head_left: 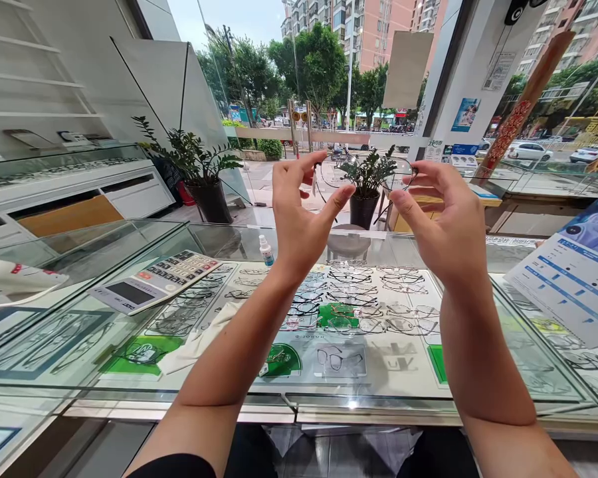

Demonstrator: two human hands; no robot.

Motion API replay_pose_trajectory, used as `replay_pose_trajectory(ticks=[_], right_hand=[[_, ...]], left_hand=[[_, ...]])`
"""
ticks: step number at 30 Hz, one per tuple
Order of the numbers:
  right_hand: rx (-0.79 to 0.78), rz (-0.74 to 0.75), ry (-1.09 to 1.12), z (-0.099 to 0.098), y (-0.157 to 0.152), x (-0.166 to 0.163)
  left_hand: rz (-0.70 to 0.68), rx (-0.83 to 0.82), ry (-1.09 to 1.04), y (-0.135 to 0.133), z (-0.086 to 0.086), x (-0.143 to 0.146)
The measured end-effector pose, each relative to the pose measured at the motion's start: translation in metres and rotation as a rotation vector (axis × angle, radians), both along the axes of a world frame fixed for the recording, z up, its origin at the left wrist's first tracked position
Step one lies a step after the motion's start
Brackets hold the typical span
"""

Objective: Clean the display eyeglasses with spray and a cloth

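Observation:
Both my hands are raised above a glass display counter. Between them I hold up a pair of thin-rimmed glasses with clear lenses. My left hand pinches the left side of the frame with fingers and thumb. On the right side, my right hand pinches the frame the same way. Through the lenses I see a potted plant behind. A white cloth lies on the counter below my left forearm.
A calculator lies on the counter at left and a small dropper bottle stands behind it. Several glasses frames lie inside the case. A printed blue-and-white sheet lies at right. Another potted plant stands by the window.

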State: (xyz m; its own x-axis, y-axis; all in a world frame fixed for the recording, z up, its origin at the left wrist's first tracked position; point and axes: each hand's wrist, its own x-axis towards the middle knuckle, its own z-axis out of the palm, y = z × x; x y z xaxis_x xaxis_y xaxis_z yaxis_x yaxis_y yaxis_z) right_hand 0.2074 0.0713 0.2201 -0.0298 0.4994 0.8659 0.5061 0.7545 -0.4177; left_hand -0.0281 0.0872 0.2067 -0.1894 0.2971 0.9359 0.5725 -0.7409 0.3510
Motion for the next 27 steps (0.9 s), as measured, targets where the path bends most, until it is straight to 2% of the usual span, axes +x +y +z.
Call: replay_pose_trajectory(ticks=[10,18,27], right_hand=[[0.003,0.048,0.018,-0.002,0.003,0.001],[-0.054,0.191,0.093,-0.004,0.009,-0.002],[-0.107,0.290,0.126,-0.009,0.014,-0.006]], left_hand=[[-0.032,0.012,-0.118,0.009,-0.006,0.002],[-0.062,0.030,-0.130,0.010,-0.006,0.002],[-0.168,-0.011,-0.224,0.009,-0.004,0.006]])
